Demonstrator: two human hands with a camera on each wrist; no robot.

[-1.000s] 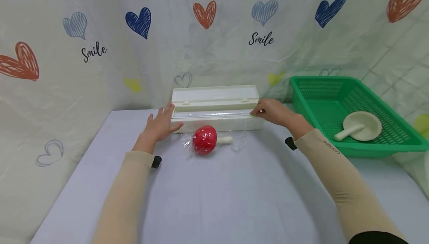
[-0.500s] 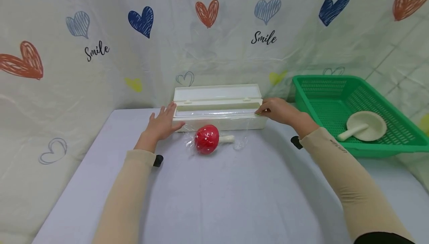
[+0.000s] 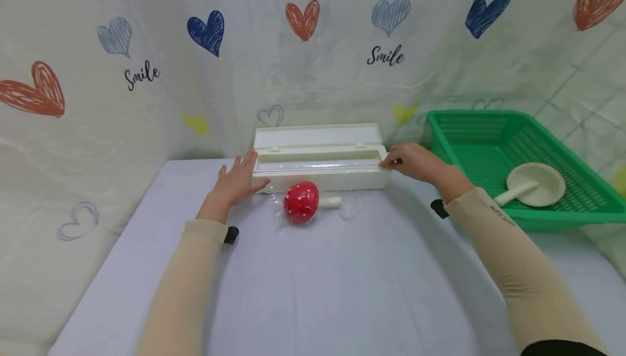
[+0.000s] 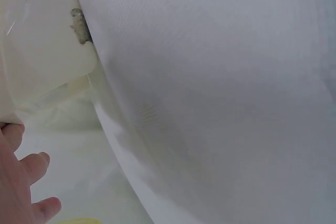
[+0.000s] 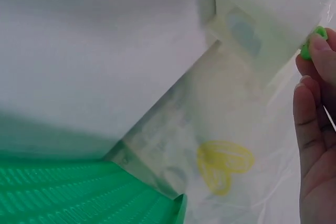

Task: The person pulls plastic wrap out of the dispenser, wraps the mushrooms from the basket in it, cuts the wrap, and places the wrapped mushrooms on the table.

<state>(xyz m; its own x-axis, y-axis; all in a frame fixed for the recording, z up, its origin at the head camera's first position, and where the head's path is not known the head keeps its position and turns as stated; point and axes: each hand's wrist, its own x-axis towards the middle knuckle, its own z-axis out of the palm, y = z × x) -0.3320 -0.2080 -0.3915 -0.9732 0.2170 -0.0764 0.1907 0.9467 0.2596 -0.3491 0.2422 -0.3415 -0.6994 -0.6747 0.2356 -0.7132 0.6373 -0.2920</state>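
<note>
A long white cling film dispenser [image 3: 320, 182] lies at the back of the table with its lid [image 3: 318, 136] raised and a roll of film [image 3: 318, 164] inside. My left hand [image 3: 235, 182] rests on its left end, fingers spread and thumb at the front. At the right end my right hand [image 3: 415, 163] pinches a small green slide cutter [image 5: 306, 51] between thumb and forefinger. Right in front of the box is a red, white-dotted toy mushroom [image 3: 300, 203] with a pale stem, lying on its side and wrapped in clear film.
To the right stands a green plastic basket [image 3: 457, 168] holding a cream-coloured toy mushroom [image 3: 548, 185]. A curtain [image 3: 332, 84] printed with hearts hangs behind the table [image 3: 313, 291], which has a white cover.
My right hand has slid rightward along the dispenser's front edge with the slide cutter, reaching its right end. The left hand stays on the left end. The head view has shifted slightly.
</note>
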